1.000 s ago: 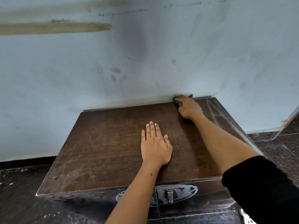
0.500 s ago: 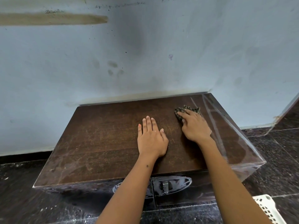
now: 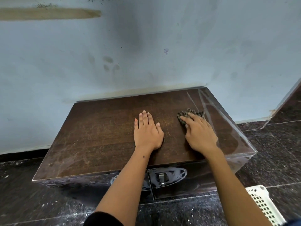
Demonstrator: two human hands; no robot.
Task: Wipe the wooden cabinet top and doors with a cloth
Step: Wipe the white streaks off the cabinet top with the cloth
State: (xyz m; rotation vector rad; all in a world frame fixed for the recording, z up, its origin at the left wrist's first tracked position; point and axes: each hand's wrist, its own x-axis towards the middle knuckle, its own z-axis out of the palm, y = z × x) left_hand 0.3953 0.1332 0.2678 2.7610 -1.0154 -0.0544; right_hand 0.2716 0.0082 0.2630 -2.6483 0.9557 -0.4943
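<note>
**On the cabinet top, cloth under the right hand**

At about 2 o'clock on the wooden cabinet top, the dark patterned cloth lies under the right hand, whose fingers press it flat. Left hand rests flat, holding nothing, beside it. White perforated basket stands at 4 o'clock; its contents are not visible.

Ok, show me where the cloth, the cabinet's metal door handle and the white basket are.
cloth [image 3: 182, 118]: head view, on its patterned left part, ahead of the fingers.
metal door handle [image 3: 161, 178]: head view, on the handle's middle.
white basket [image 3: 262, 203]: head view, on its perforated wall.
</note>
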